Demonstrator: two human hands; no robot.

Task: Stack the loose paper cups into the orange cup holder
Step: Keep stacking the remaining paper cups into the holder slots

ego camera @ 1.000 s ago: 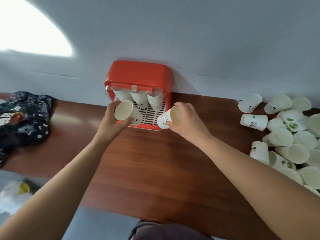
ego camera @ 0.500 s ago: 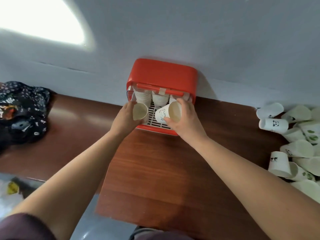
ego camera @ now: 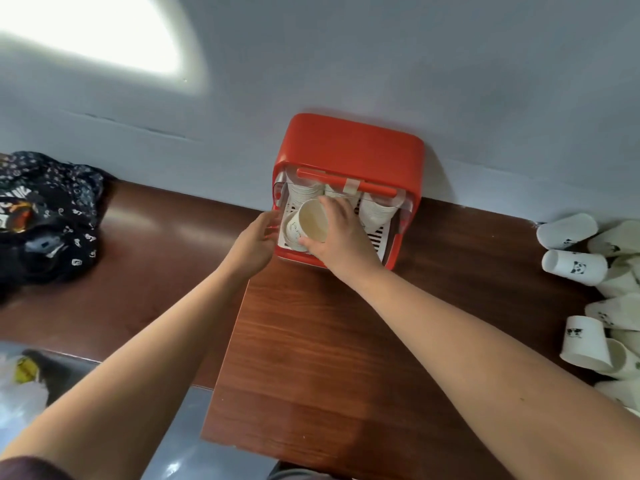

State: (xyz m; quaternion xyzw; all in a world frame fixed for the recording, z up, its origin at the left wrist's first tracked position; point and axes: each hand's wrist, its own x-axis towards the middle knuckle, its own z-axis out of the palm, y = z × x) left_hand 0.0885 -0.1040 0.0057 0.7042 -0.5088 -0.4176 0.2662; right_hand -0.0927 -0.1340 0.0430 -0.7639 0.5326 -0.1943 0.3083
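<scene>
Partway through, judging by the lie of things. At the far edge of the surface (ego camera: pixel 311 341), hard against the wall (ego camera: pixel 415 64): the orange cup holder (ego camera: pixel 349 150), already carrying three stacks of nested cups (ego camera: pixel 377 211) above its white slatted tray (ego camera: pixel 375 239). So much done. In hand now: one paper cup (ego camera: pixel 311 223), mouth turned toward the camera, held low at the front left of the holder's opening, just below the left stack and, as far as can be told, not yet seated on it. Round that cup: the right hand (ego camera: pixel 341 237), grip curled on the rim and wall, thumb beneath and fingers above. Just outside the holder's left wall: the left hand (ego camera: pixel 258 237), grip spread and slack, holding nothing visible, fingertips either near or touching the orange side; cannot tell which. Left to do: plenty. Along the right edge of the surface, well apart from the holder, a heap of loose cups (ego camera: pixel 575 268), most tipped on their sides, several printed with small pandas, spilling past the frame. Calls for many more trips from that heap before counting as finished. Nothing to do with the job: a dark patterned cloth (ego camera: pixel 45 216) at the left edge, and a pale plastic bag (ego camera: pixel 17 400) down beyond the near left corner.
</scene>
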